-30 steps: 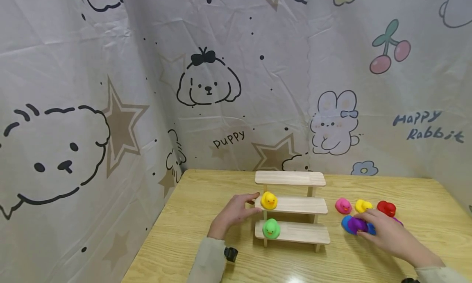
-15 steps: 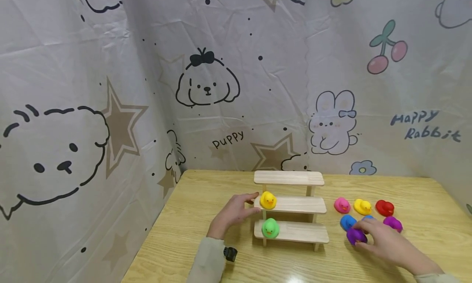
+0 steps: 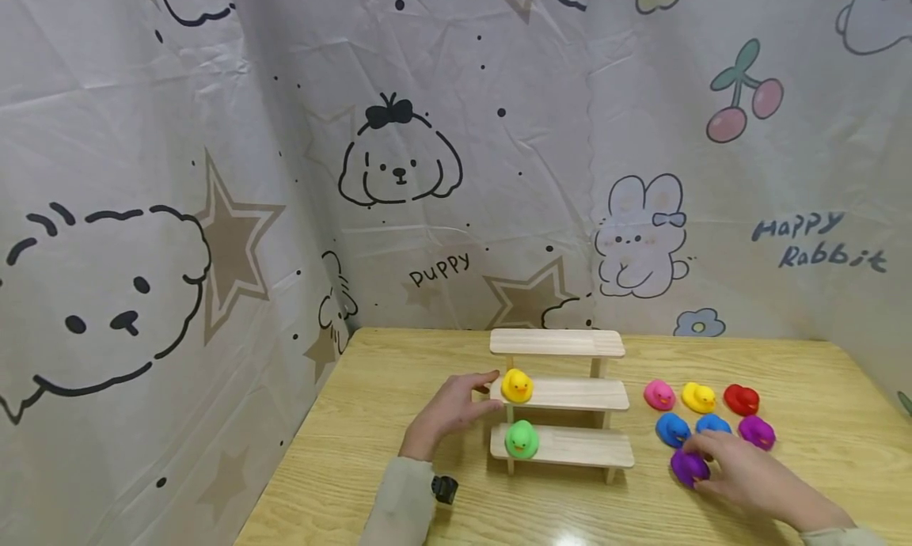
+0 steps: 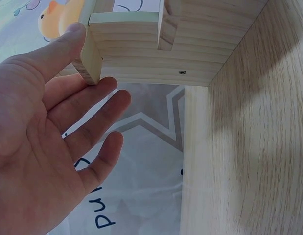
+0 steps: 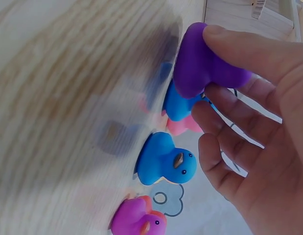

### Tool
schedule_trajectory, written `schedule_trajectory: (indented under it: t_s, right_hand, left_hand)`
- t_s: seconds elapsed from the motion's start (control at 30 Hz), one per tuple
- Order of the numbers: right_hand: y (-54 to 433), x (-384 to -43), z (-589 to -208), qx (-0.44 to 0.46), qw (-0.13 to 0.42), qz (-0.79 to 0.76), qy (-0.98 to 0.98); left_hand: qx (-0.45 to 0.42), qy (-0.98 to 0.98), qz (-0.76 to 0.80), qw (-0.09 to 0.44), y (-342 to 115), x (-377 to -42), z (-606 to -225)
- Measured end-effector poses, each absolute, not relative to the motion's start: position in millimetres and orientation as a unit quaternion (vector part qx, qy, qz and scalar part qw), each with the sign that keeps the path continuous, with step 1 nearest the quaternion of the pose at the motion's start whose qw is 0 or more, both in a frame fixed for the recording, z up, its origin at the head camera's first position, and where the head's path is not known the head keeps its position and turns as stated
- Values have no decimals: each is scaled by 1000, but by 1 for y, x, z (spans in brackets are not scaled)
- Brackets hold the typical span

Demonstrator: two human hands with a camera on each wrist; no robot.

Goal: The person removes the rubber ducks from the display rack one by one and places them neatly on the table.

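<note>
A small three-tier wooden display shelf (image 3: 570, 393) stands on the table. My left hand (image 3: 454, 410) holds the left end of its middle tier; in the left wrist view the thumb (image 4: 60, 49) lies on one edge, with fingers on the other side. On that tier sits a yellow rubber duck (image 3: 517, 386), and a green rubber duck (image 3: 522, 440) is on the lowest tier. My right hand (image 3: 748, 471) pinches a purple rubber duck (image 3: 689, 468) between thumb and fingers, in front of the other ducks. In the right wrist view the purple duck (image 5: 200, 63) partly covers a blue duck.
Right of the shelf are a pink duck (image 3: 659, 395), a yellow duck (image 3: 699, 398) and a red duck (image 3: 742, 400). Nearer lie two blue ducks, one (image 3: 673, 430) fully visible, and a magenta duck (image 3: 757, 433). A printed curtain (image 3: 499, 174) hangs behind the wooden table (image 3: 356, 388).
My right hand has drawn the purple duck toward the table's front, away from over the blue ducks, which now show. The left hand keeps its place at the shelf.
</note>
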State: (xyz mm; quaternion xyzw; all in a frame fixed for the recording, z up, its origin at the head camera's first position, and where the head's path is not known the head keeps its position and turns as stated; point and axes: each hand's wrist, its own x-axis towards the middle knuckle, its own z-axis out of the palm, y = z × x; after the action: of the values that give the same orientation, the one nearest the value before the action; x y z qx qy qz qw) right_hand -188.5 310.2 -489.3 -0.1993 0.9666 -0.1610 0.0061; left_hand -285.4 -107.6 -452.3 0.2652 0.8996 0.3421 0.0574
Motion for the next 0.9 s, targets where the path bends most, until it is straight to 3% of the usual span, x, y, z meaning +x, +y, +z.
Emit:
schedule_trajectory:
  t_s: [0.9]
  right_hand:
    - [311, -195, -496, -176, 37, -186, 966]
  left_hand:
    - [271, 903, 328, 52, -108, -288, -454]
